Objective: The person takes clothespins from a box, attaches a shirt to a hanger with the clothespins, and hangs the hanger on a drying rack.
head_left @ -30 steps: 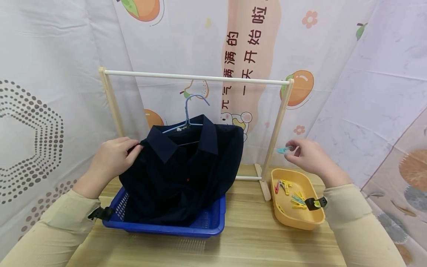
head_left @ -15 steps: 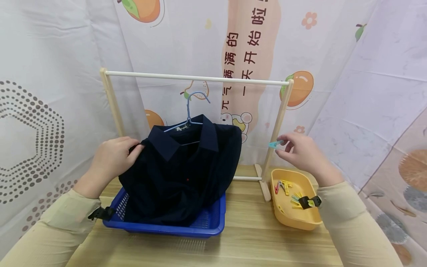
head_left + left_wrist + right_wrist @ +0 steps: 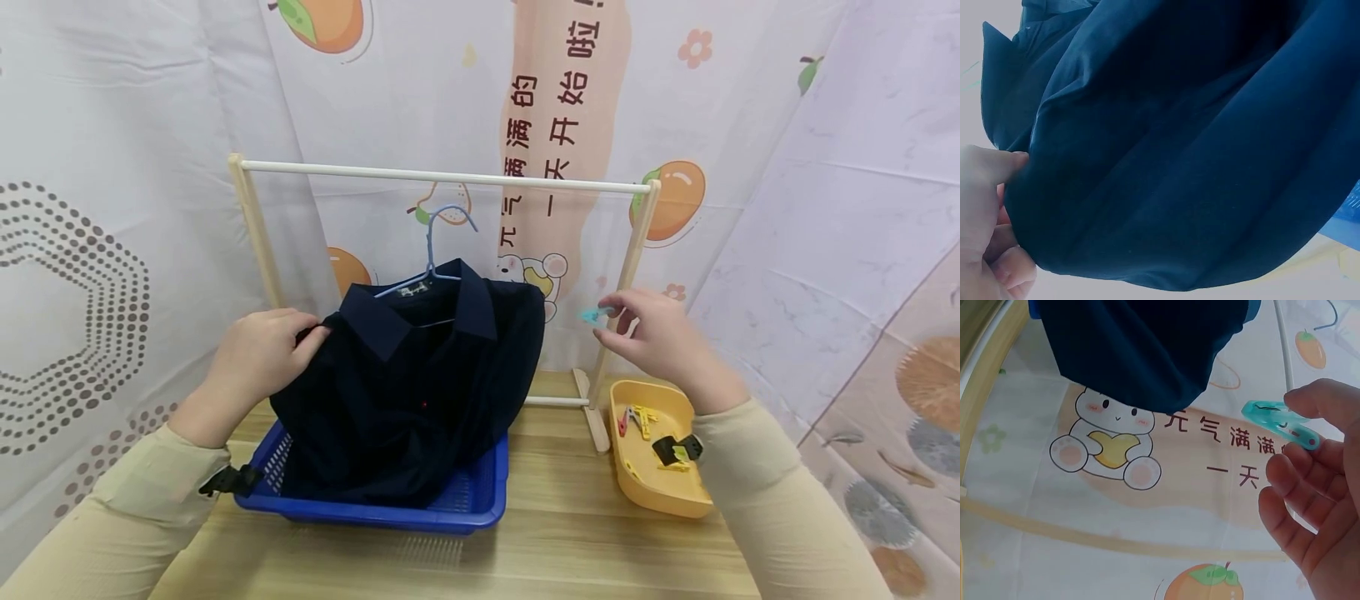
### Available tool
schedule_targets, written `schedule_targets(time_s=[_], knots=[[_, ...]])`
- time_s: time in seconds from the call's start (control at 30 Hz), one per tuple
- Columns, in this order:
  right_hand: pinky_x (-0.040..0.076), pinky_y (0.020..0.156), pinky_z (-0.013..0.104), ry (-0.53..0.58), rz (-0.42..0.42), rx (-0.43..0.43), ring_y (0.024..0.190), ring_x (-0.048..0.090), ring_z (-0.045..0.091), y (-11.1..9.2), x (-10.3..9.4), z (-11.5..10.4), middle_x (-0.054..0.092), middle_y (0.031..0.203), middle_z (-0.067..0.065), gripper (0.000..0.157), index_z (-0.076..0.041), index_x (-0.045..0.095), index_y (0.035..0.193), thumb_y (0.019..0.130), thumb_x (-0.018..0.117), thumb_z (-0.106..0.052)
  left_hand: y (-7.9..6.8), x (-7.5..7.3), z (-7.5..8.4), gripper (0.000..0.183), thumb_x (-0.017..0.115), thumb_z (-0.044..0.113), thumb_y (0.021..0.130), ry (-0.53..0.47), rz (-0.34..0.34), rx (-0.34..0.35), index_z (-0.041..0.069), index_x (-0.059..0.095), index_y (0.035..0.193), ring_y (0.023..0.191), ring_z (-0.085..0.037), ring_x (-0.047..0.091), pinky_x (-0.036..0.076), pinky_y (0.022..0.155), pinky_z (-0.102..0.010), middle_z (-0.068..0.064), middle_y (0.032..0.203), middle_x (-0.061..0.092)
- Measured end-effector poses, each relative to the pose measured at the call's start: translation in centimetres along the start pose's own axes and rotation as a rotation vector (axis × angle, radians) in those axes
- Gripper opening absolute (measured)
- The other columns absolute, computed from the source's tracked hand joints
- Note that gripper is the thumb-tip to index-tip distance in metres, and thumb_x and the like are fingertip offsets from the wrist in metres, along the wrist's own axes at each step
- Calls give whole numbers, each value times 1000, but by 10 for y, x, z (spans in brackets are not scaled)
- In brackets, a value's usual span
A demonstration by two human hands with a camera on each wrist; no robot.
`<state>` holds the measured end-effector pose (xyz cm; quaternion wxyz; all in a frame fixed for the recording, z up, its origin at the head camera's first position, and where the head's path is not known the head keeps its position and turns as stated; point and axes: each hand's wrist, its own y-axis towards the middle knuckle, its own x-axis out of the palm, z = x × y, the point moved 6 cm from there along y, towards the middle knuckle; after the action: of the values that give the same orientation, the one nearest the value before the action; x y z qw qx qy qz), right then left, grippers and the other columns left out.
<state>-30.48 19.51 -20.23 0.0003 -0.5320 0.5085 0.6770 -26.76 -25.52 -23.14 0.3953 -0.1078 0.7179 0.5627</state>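
Observation:
A dark navy collared shirt (image 3: 382, 408) hangs on a light blue wire hanger (image 3: 431, 242), its lower part bunched in a blue plastic basket (image 3: 375, 514). My left hand (image 3: 266, 354) pinches the shirt at its left shoulder; in the left wrist view the thumb (image 3: 1004, 165) presses on the cloth. Between thumb and fingers, my right hand (image 3: 652, 333) pinches a turquoise clothespin (image 3: 1279, 419), held right of the shirt and in front of the rack's right post. Its tip points left, towards the shirt, with a gap between them.
Behind the shirt stands a wooden rack with a white top bar (image 3: 450, 177). The hanger's hook sits below that bar. A yellow tray (image 3: 652, 492) with several clothespins (image 3: 642, 421) lies under my right forearm on the wooden table (image 3: 555, 500). Printed curtains hang behind.
My right hand has moved left with the turquoise clothespin, from above the yellow tray towards the shirt. The left hand keeps its pinch; the hanger's hook has risen slightly and shifted right.

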Motion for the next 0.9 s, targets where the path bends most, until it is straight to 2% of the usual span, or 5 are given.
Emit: schedule_targets(time_s=[0.17, 0.37, 0.5, 0.7, 0.9], knots=[[52, 55, 25, 50, 36, -63, 69, 62, 14, 6, 1, -9, 63, 86, 2, 24, -3, 73, 103, 81, 83, -4, 2, 0, 3, 14, 71, 14, 94, -6, -36, -16, 2, 77, 92, 75, -33, 70, 55, 68, -53, -13, 87, 74], [56, 54, 33, 89, 53, -134, 67, 62, 13, 14, 5, -21, 63, 89, 3, 26, -3, 74, 105, 82, 83, -4, 2, -1, 5, 13, 72, 14, 94, -12, -46, -17, 3, 77, 91, 74, -32, 69, 55, 68, -52, -12, 86, 74], [57, 54, 33, 98, 53, -139, 68, 63, 14, 19, 11, -27, 65, 90, 5, 28, -1, 73, 107, 82, 84, -6, 2, -1, 5, 13, 72, 15, 94, -11, -53, -22, 3, 77, 91, 75, -32, 69, 55, 68, -52, -12, 87, 74], [55, 55, 28, 116, 47, -135, 70, 63, 14, 24, 19, -33, 66, 94, 4, 28, -3, 71, 109, 84, 84, -8, 2, 0, 5, 13, 72, 15, 94, -17, -52, -21, 3, 78, 92, 77, -33, 70, 55, 70, -53, -12, 88, 75], [58, 59, 34, 154, 20, -125, 72, 63, 15, 28, 25, -39, 65, 97, 4, 31, -5, 73, 113, 85, 84, -11, 3, 0, 5, 13, 72, 14, 94, -17, -46, -15, 3, 78, 91, 76, -33, 70, 55, 70, -53, -13, 87, 75]])
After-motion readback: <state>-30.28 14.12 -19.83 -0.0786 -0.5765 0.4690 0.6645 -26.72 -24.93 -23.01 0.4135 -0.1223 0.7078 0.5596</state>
